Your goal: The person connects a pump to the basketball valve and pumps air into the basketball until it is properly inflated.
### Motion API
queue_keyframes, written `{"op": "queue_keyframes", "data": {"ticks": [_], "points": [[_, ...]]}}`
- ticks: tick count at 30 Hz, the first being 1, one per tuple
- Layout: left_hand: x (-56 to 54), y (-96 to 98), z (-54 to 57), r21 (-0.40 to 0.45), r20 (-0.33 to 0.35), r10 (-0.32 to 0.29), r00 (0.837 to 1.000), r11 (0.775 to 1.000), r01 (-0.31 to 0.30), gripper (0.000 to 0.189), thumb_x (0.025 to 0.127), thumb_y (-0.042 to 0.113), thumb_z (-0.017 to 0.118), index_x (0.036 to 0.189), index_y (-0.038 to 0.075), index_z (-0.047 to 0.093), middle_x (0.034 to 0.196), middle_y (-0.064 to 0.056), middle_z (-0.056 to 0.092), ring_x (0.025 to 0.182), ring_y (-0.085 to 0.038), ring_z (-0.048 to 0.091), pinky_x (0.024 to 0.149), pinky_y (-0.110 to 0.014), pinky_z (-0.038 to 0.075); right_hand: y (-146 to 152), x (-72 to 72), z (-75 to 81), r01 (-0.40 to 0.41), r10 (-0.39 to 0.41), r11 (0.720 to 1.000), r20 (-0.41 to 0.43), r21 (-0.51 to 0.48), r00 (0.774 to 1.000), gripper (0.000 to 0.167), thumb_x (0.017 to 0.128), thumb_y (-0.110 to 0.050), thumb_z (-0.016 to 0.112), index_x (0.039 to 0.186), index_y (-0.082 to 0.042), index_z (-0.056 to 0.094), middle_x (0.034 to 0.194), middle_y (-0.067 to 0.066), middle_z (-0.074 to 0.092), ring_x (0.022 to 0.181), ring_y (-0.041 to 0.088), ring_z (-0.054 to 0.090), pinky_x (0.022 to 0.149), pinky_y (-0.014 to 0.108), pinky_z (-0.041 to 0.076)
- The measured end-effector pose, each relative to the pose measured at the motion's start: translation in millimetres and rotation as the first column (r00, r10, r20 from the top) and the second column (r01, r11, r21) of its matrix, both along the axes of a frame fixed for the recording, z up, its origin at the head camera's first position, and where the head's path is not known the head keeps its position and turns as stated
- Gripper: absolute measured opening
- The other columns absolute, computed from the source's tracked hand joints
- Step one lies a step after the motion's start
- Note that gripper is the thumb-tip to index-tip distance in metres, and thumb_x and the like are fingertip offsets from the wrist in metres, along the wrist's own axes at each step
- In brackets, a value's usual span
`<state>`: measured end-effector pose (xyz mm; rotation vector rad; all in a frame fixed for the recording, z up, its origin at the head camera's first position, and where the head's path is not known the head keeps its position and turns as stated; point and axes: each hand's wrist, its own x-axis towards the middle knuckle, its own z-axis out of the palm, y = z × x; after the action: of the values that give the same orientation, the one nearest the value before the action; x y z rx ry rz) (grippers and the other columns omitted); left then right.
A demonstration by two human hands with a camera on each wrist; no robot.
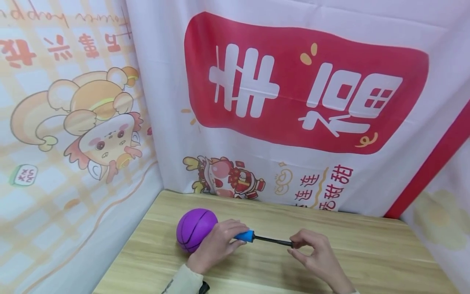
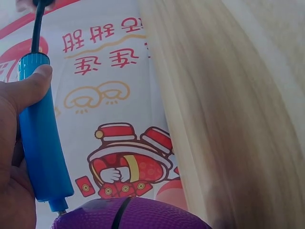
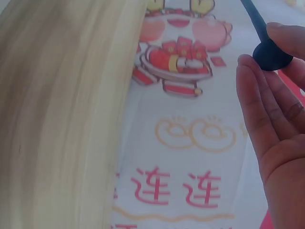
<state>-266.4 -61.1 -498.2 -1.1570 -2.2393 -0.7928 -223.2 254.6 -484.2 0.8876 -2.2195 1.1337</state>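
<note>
A purple ball (image 1: 195,228) with black basketball lines sits on the table, left of my hands. My left hand (image 1: 219,243) grips the blue barrel of a hand pump (image 2: 42,138), thumb along its side in the left wrist view. The barrel's nozzle end meets the ball (image 2: 138,214) at a thin metal needle. From the other end a black rod (image 1: 272,240) extends far out to the right. My right hand (image 1: 316,252) pinches the black knob (image 3: 271,56) at the rod's end between thumb and fingers.
The wood-grain table (image 1: 257,269) ends against a white cloth (image 1: 293,171) with red lettering at the back. Another printed cloth (image 1: 73,163) hangs along the left side. A small black object (image 1: 204,287) shows by my left sleeve.
</note>
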Motion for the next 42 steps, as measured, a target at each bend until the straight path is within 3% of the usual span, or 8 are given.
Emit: {"op": "queue_keyframes", "data": {"ticks": [5, 10, 19, 28, 36, 42], "points": [[1.1, -1.9, -2.1, 0.002, 0.014, 0.009, 1.0, 1.0, -0.009, 0.035, 0.085, 0.016, 0.087, 0.118, 0.017, 0.076, 0.115, 0.005, 0.078, 0.11, -0.011, 0.074, 0.102, -0.032, 0.062, 7.5, 3.1, 1.7, -0.009, 0.01, 1.0, 0.033, -0.02, 0.999, 0.039, 0.072, 0.008, 0.09, 0.095, -0.02, 0.074, 0.088, -0.004, 0.076, 0.075, 0.006, 0.072, 0.066, 0.023, 0.064], [0.2, -1.1, -6.1, 0.011, -0.003, 0.017, 1.0, 1.0, -0.016, 0.037, 0.082, 0.016, 0.089, 0.117, 0.016, 0.077, 0.115, 0.003, 0.079, 0.11, -0.013, 0.074, 0.103, -0.036, 0.062, 1.6, 0.0, 0.3, -0.012, 0.012, 1.0, -0.01, -0.014, 1.0, 0.038, 0.07, 0.007, 0.091, 0.093, -0.019, 0.075, 0.087, -0.003, 0.077, 0.073, 0.005, 0.072, 0.066, 0.019, 0.062], [-0.6, 4.3, -9.7, 0.037, -0.021, -0.002, 1.0, 0.999, 0.003, 0.036, 0.082, 0.016, 0.089, 0.116, 0.016, 0.077, 0.113, 0.004, 0.079, 0.108, -0.011, 0.074, 0.101, -0.035, 0.062, -33.6, -8.5, -1.9, -0.055, 0.054, 0.998, -0.013, -0.043, 0.998, 0.035, 0.069, 0.005, 0.092, 0.092, -0.015, 0.075, 0.085, -0.002, 0.076, 0.07, 0.009, 0.073, 0.064, 0.025, 0.065], [1.6, 11.0, -9.6, 0.029, 0.014, -0.022, 1.0, 0.999, 0.022, 0.031, 0.087, 0.02, 0.085, 0.117, 0.017, 0.077, 0.113, 0.006, 0.079, 0.107, -0.008, 0.073, 0.1, -0.026, 0.061, -61.9, -14.1, -6.5, -0.08, 0.08, 0.996, -0.002, -0.04, 0.997, 0.03, 0.072, 0.004, 0.091, 0.092, -0.013, 0.076, 0.086, 0.001, 0.076, 0.07, 0.009, 0.072, 0.061, 0.028, 0.065], [2.9, 12.7, -6.5, -0.021, -0.006, -0.048, 0.999, 0.999, 0.048, 0.034, 0.085, 0.019, 0.086, 0.118, 0.016, 0.076, 0.114, 0.005, 0.079, 0.106, -0.008, 0.073, 0.099, -0.022, 0.06, -49.3, -11.2, -8.0, -0.063, 0.062, 0.998, 0.04, 0.023, 0.997, 0.029, 0.075, 0.0, 0.09, 0.091, -0.018, 0.074, 0.087, -0.005, 0.076, 0.073, 0.002, 0.07, 0.063, 0.025, 0.065], [1.2, 6.5, -3.5, -0.03, 0.005, -0.029, 1.0, 0.999, 0.029, 0.035, 0.085, 0.017, 0.086, 0.118, 0.016, 0.076, 0.115, 0.005, 0.079, 0.107, -0.009, 0.073, 0.099, -0.023, 0.061, -28.9, -10.2, -7.4, -0.065, 0.065, 0.998, -0.006, 0.018, 0.998, 0.034, 0.073, 0.005, 0.089, 0.093, -0.018, 0.074, 0.088, -0.005, 0.075, 0.074, 0.004, 0.071, 0.064, 0.022, 0.064]]}}
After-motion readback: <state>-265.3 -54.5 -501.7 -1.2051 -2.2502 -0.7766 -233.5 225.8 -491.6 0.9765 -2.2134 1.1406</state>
